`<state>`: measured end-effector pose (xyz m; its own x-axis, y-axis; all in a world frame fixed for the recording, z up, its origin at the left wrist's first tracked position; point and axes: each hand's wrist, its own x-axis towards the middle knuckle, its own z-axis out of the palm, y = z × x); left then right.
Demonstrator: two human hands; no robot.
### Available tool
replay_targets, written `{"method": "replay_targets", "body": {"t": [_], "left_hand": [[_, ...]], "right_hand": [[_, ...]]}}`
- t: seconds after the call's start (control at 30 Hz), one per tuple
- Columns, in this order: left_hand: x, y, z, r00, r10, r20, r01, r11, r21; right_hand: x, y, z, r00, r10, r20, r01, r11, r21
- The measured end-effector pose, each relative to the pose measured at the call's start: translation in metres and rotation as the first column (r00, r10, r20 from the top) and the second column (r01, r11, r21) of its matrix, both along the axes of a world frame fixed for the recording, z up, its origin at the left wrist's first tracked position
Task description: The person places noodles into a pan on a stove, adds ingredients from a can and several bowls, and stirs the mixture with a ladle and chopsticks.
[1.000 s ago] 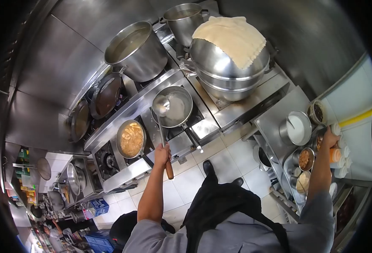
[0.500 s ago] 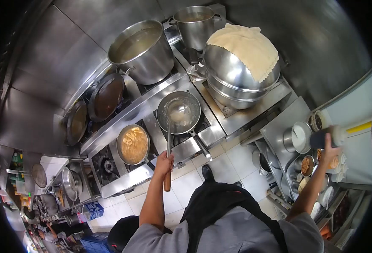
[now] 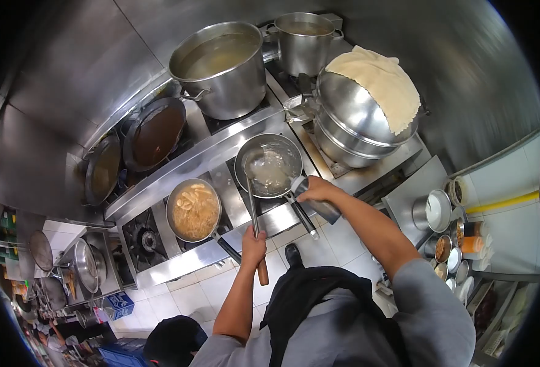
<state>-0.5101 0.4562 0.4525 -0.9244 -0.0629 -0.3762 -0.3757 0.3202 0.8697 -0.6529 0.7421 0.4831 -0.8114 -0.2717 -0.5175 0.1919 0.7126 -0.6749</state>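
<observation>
My left hand (image 3: pixel 253 245) is wrapped round the handle of a ladle (image 3: pixel 253 205), just above its wooden end. The ladle's bowl rests in the right-hand frying pan (image 3: pixel 238 157), which holds a thin, cloudy, bubbling liquid (image 3: pixel 277 171). In my right hand (image 3: pixel 316 190) is a dark grey bottle (image 3: pixel 326 210), tilted with its top toward the pan's right rim. Whether anything flows from it cannot be made out. To the left, a second pan (image 3: pixel 218 205) holds orange-brown sauce with pale pieces (image 3: pixel 190 199).
Behind the burners stand a large stockpot (image 3: pixel 233 92), a smaller pot (image 3: pixel 306 52) and a domed steamer (image 3: pixel 355 101) under a pale cloth (image 3: pixel 380 79). Two dark sauce pans (image 3: pixel 181 125) are at back left. Ingredient containers (image 3: pixel 441 248) line the right; another person's dark cap (image 3: pixel 172 339) shows below.
My right hand has brought the bottle from the right-hand shelf across to the pan. My left hand keeps the ladle in the pan. The camera view has shifted slightly.
</observation>
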Motion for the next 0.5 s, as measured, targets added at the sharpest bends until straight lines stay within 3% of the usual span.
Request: {"method": "replay_targets", "body": {"t": [0.03,0.07,0.13,0.17,0.23,0.27,0.3,0.33,0.37,0.4,0.43,0.47,0.5], "left_hand": [[-0.001,-0.001,0.001,0.986,-0.037,-0.164,0.002,0.978,-0.211],[-0.001,-0.003,0.001,0.986,-0.031,-0.162,-0.003,0.978,-0.207],[0.002,-0.007,0.014,0.997,-0.020,0.070,0.021,1.000,-0.017],[0.001,-0.009,0.030,0.997,-0.011,0.070,0.012,1.000,-0.011],[-0.002,-0.014,0.055,0.964,-0.020,0.264,-0.031,0.982,0.188],[0.000,-0.018,0.030,0.964,-0.018,0.265,-0.035,0.981,0.192],[0.005,-0.022,-0.014,0.984,-0.047,-0.173,0.029,0.994,-0.108],[0.008,-0.023,-0.039,0.811,-0.196,-0.551,-0.047,0.918,-0.395],[0.005,-0.017,-0.011,0.810,-0.192,-0.554,-0.049,0.920,-0.390],[0.003,-0.012,0.018,0.975,-0.060,-0.215,0.019,0.983,-0.185],[0.002,-0.009,0.043,0.983,-0.010,0.182,0.003,0.999,0.038],[0.001,-0.012,0.047,0.983,-0.016,0.181,0.009,0.999,0.041],[0.000,-0.018,0.051,0.973,-0.028,0.228,-0.009,0.988,0.157]], "right_hand": [[-0.008,-0.015,-0.002,0.998,0.034,0.046,-0.037,0.996,0.080],[-0.014,-0.025,-0.002,0.993,0.064,0.095,-0.078,0.984,0.159],[-0.021,-0.029,0.008,0.988,0.024,0.149,-0.053,0.980,0.191],[-0.025,-0.031,0.015,0.981,-0.022,0.193,-0.022,0.975,0.222],[-0.028,-0.034,0.018,0.982,0.035,0.184,-0.079,0.969,0.236],[-0.027,-0.032,0.018,0.980,0.081,0.179,-0.124,0.962,0.245],[-0.030,-0.025,0.012,0.970,0.063,0.234,-0.107,0.978,0.178],[-0.029,-0.025,0.015,0.970,0.063,0.236,-0.108,0.977,0.183],[-0.029,-0.025,0.020,0.967,0.069,0.244,-0.128,0.964,0.235],[-0.029,-0.026,0.024,0.965,0.073,0.252,-0.145,0.948,0.283],[-0.030,-0.023,0.014,0.969,0.065,0.238,-0.139,0.941,0.308],[-0.029,-0.021,0.008,0.970,0.059,0.237,-0.133,0.941,0.311],[-0.029,-0.018,0.003,0.974,0.036,0.224,-0.107,0.943,0.314]]}}
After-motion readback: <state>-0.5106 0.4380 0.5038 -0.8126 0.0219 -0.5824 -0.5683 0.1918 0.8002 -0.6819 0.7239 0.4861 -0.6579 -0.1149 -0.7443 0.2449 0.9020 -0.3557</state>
